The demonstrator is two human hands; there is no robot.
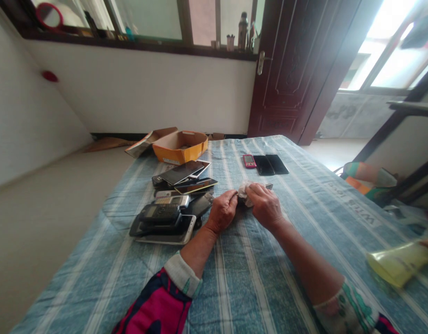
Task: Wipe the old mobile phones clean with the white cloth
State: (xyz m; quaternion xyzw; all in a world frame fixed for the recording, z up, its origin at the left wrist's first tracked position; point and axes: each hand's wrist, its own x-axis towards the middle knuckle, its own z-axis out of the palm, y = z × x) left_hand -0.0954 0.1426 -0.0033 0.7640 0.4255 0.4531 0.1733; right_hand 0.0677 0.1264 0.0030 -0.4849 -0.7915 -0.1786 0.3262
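My left hand (222, 211) pinches the near-left end of a phone (269, 186), just above the bedspread. Fingers closed, my right hand (265, 205) presses a crumpled white tissue (245, 191) onto that phone. Most of the phone is hidden by the tissue and my fingers; only a far corner shows plainly. Left of my hands lies a loose pile of old phones, with a black handset (161, 214) and a silver keypad phone (172, 200) among them. Beyond my right hand, a pink keypad phone (249, 161) sits beside two dark smartphones (272, 164) in a row.
An orange cardboard box (181, 150) with its lid open stands at the bed's far left edge. Blue striped cloth (231, 283) covers the bed. A yellow translucent packet (398, 264) lies at the right. Behind are a white wall and a dark red door (290, 60).
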